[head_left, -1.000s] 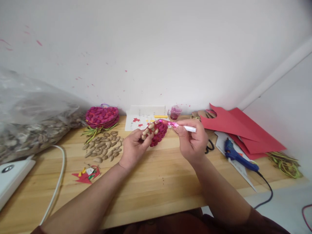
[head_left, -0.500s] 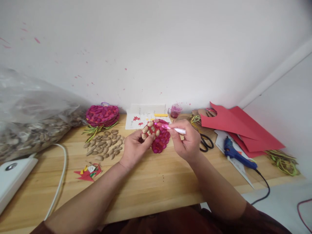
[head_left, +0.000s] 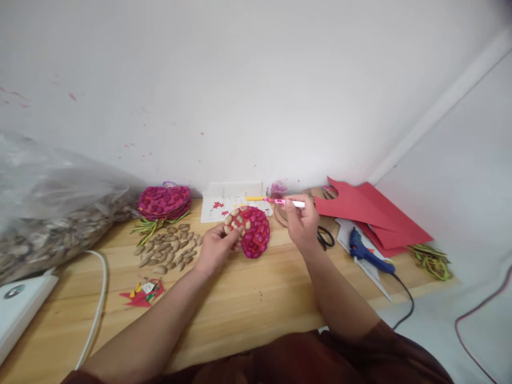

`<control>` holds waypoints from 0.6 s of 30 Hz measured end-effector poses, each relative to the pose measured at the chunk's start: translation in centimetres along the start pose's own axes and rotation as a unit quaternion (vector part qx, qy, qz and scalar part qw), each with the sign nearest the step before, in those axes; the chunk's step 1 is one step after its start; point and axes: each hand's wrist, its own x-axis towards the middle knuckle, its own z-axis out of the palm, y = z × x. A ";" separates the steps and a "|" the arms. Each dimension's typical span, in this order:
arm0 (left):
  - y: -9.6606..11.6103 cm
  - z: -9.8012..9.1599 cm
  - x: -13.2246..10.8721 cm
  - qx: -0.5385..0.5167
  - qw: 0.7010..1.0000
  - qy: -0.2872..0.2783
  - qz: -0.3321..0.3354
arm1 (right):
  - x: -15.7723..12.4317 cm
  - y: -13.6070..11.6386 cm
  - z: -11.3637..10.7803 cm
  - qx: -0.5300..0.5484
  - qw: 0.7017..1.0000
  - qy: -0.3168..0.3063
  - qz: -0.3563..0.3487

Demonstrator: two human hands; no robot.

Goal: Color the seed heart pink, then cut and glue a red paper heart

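Observation:
My left hand (head_left: 215,249) grips the left edge of a round red disc (head_left: 256,233) covered in peanuts, its thumb on top. Most of the disc's peanuts are painted magenta; those on its left side are bare tan. In my right hand (head_left: 303,223) is a paintbrush (head_left: 298,204) with a white, pink-stained handle, pinched between thumb and fingers. Its bristle end points left, above and apart from the disc. Just behind the brush stands a small clear cup (head_left: 279,190) of magenta paint against the wall.
Loose peanuts (head_left: 170,248) and paper scraps (head_left: 144,293) lie to the left, near a stack of painted discs (head_left: 164,202) and a bag of peanuts (head_left: 60,229). On the right are red card (head_left: 360,210), black scissors (head_left: 326,237) and a corded blue glue gun (head_left: 370,256).
The paintbrush has lifted off the disc's peanuts and moved up towards the paint cup, now more level. The disc stays in my left hand, more of its face uncovered. The view has shifted slightly.

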 end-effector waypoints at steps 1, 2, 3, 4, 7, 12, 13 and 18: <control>-0.1 0.0 0.1 -0.013 1.000 0.006 -0.011 | 0.8 0.6 -0.2 -0.014 1.000 0.021 0.017; -0.2 0.0 0.2 -0.021 1.000 0.010 -0.021 | 1.8 1.3 -0.5 -0.031 0.998 0.034 0.032; -0.3 0.0 0.3 -0.028 0.999 0.013 -0.027 | 2.8 1.9 -0.9 -0.053 0.997 0.039 0.047; -0.4 0.1 0.3 -0.030 0.999 0.013 -0.032 | 3.9 2.4 -1.3 -0.073 0.995 0.039 0.055; -0.6 0.2 0.3 -0.035 0.998 0.005 -0.044 | 7.2 3.4 -2.0 -0.148 0.986 0.027 0.078; -0.6 0.2 0.4 -0.051 0.996 0.005 -0.070 | 11.2 3.8 -0.9 -0.286 0.949 -0.057 0.122; -0.6 0.2 0.4 -0.053 0.996 0.005 -0.072 | 11.6 3.8 -0.5 -0.309 0.939 -0.079 0.129; -0.7 0.1 0.5 -0.051 0.995 0.006 -0.080 | 12.6 4.5 1.7 -0.403 0.887 -0.170 0.146</control>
